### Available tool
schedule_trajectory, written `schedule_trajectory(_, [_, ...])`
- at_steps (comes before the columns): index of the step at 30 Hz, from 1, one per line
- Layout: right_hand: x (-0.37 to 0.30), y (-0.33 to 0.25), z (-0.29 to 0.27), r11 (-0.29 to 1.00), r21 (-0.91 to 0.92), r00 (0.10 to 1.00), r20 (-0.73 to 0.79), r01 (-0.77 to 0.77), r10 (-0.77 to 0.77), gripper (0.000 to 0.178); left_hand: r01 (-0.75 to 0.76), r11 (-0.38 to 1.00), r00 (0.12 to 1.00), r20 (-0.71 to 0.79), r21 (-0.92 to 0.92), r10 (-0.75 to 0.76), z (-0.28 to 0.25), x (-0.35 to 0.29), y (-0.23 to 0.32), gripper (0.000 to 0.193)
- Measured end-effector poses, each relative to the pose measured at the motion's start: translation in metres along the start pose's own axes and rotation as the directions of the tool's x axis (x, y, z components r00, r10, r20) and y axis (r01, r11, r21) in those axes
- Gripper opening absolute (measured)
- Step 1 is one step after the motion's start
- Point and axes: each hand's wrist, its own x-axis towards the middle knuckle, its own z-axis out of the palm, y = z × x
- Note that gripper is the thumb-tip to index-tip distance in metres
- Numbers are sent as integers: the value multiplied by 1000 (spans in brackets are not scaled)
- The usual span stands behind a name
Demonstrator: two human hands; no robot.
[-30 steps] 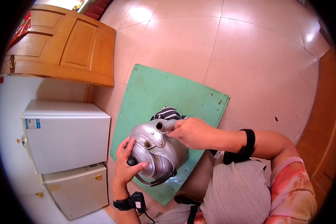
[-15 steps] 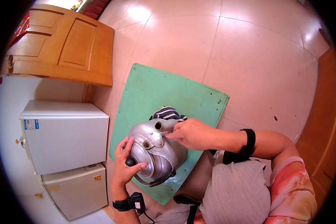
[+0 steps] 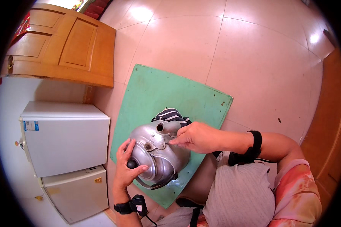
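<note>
A worn silver metal kettle [image 3: 178, 152] rests tilted on a green board, its round lid turned toward my left hand. My left hand [image 3: 125, 165] is braced on the kettle with thumb and fingers spread across the lid, the black knob [image 3: 132, 164] between them. My right hand [image 3: 195, 138] is closed, its fingertips at the kettle body between the spout [image 3: 172, 126] and the riveted handle bracket [image 3: 158, 140]. Whether something small is in those fingers cannot be seen. A dark striped cloth [image 3: 169, 114] lies bunched beyond the spout, partly under the kettle.
The green board [image 3: 155, 87] sits on pink floor tiles [image 3: 261, 68]. At left stand a white two-door fridge [image 3: 66, 145] and an open wooden door [image 3: 75, 45]. Another wooden panel [image 3: 326, 125] curves along the right. The kettle's curved handle [image 3: 155, 186] hangs toward me.
My right hand has shifted slightly, its fingertips sliding from the spout's base down beside the handle bracket. My left hand and the kettle have stayed in place.
</note>
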Motion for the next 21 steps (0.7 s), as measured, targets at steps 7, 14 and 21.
schedule_trajectory(7, [10,5,-1,999,15,998,-48,-29,30,33,8,1000,1000,2,30,-8,0,0,1,96])
schedule_trajectory(14, [-1,4,-2,999,29,999,22,-39,38,35,19,1000,1000,17,-14,-18,0,1,2,97])
schedule_trajectory(21, [4,14,7,988,109,990,-76,-107,115,28,-4,1000,1000,22,-29,5,-1,2,0,97])
